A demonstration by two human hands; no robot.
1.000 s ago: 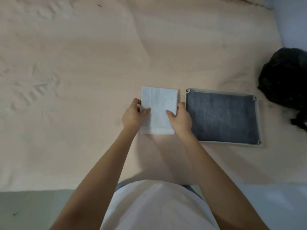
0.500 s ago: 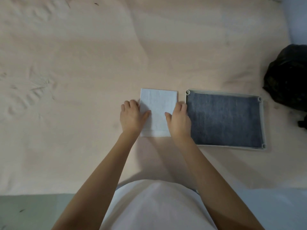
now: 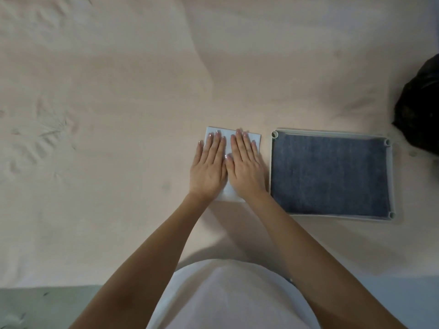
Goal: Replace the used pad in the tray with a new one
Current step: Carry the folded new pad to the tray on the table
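Left hand (image 3: pixel 207 167) and right hand (image 3: pixel 245 166) lie flat, fingers extended, pressing the folded white pad (image 3: pixel 255 137) onto the pink bed sheet (image 3: pixel 107 91). The shallow grey rectangular tray (image 3: pixel 392 176), holding a dark blue pad (image 3: pixel 330 174), lies just beside the right hand, long axis left-right. A black object (image 3: pixel 420 110) is cut off

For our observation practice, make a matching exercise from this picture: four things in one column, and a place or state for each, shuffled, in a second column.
Things:
1. white folded pad
2. tray
3. dark blue pad
4. black bag

Places or states:
A. at the right edge of the view
B. lying inside the tray
C. pressed flat under both hands
D. beside the right hand, on the pink sheet

Pairs: 1-C, 2-D, 3-B, 4-A
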